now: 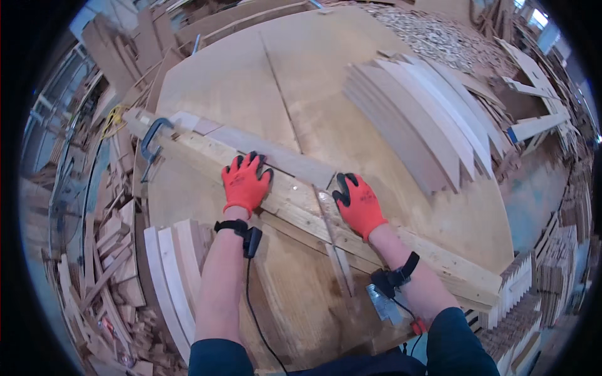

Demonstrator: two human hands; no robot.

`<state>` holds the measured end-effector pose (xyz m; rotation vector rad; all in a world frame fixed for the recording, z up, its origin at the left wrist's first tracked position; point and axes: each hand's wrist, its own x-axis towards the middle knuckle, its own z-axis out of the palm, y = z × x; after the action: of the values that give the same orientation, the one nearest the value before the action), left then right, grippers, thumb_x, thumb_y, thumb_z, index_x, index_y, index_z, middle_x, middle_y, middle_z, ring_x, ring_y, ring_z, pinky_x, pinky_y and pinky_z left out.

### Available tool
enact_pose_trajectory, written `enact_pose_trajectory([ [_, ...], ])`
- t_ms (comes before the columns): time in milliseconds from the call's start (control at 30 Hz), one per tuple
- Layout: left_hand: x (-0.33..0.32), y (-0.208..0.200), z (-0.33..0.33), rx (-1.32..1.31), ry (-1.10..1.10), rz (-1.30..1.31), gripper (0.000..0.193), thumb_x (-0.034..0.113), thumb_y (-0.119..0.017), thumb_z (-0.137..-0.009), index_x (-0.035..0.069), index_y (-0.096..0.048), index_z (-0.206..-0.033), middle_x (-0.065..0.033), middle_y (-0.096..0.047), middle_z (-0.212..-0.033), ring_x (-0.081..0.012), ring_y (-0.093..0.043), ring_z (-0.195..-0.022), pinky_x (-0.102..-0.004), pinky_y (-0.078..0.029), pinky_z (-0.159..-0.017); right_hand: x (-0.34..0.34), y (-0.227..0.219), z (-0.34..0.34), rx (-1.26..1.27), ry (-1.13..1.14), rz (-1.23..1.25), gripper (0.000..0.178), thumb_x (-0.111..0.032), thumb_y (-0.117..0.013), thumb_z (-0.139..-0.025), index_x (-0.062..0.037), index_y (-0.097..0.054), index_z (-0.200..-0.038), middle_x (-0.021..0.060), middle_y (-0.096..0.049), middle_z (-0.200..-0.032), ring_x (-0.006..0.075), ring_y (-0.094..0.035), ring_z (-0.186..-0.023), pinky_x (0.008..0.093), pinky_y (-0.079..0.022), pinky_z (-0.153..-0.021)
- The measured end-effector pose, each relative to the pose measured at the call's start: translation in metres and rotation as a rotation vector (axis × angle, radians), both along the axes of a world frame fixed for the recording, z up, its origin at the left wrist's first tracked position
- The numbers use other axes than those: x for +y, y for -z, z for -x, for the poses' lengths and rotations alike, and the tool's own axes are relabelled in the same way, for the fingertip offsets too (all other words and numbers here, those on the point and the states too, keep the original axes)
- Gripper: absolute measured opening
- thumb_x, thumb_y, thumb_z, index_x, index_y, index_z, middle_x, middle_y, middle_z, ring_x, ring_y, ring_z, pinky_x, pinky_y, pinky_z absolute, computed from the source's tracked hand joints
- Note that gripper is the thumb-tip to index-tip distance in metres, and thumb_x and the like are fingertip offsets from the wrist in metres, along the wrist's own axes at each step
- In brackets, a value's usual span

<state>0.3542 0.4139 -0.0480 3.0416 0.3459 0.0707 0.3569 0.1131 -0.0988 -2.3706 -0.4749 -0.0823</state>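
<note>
A long pale wooden board (pixel 276 148) lies on the worktable against a thick wooden beam (pixel 207 154), which crosses the table diagonally. My left hand (pixel 246 184), in a red glove with black fingertips, rests over the beam with fingers spread, their tips at the board's near edge. In a matching glove, my right hand (pixel 359 205) is beside the board's right end, thumb and fingers apart and slightly bent. Its fingertips point at that end; whether they touch it I cannot tell. A dark slot runs through the beam between my hands. At the beam's left end sits a blue clamp (pixel 150 143).
The wooden worktable (pixel 213 69) carries a row of curved boards (pixel 414 119) at the right and another stack (pixel 172 266) at the lower left. A metal plate (pixel 384 305) lies near my right wrist. Wood offcuts (pixel 113 257) pile up at the left, wood chips (pixel 423 34) behind.
</note>
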Motion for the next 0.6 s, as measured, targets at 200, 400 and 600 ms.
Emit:
enact_pose_trajectory([
  [200,0.013,-0.006,-0.023,0.085,-0.049,-0.041,0.058,0.048,-0.059,-0.093,0.022,-0.055,-0.145,-0.0030,-0.046,-0.157,-0.0332,-0.037,-0.145,-0.0581,-0.018,-0.120,-0.032,-0.020,0.014,0.146,0.006,-0.010,0.035,-0.027,-0.070,-0.089,-0.0102,-0.066,-0.119,0.0153,-0.061,-0.119,0.0351,-0.061,-0.107,0.0467,-0.051,-0.091],
  [400,0.023,-0.007,-0.047,-0.082,0.020,-0.040,0.055,0.047,-0.061,-0.092,0.021,-0.060,-0.140,-0.0033,-0.051,-0.153,-0.0340,-0.041,-0.142,-0.0599,-0.020,-0.119,-0.026,-0.021,-0.011,0.049,0.045,0.035,0.041,-0.024,-0.074,-0.083,-0.0089,-0.066,-0.120,0.0182,-0.061,-0.124,0.0378,-0.061,-0.112,0.0463,-0.050,-0.097],
  [600,0.051,0.019,-0.059,-0.091,0.024,-0.040,0.057,0.050,-0.057,-0.093,0.019,-0.059,-0.140,-0.0058,-0.047,-0.156,-0.0337,-0.036,-0.145,-0.0612,-0.014,-0.121,0.012,0.014,-0.007,-0.006,0.067,0.020,0.033,-0.019,-0.071,-0.085,-0.0100,-0.067,-0.116,0.0173,-0.062,-0.117,0.0384,-0.059,-0.111,0.0462,-0.049,-0.097],
])
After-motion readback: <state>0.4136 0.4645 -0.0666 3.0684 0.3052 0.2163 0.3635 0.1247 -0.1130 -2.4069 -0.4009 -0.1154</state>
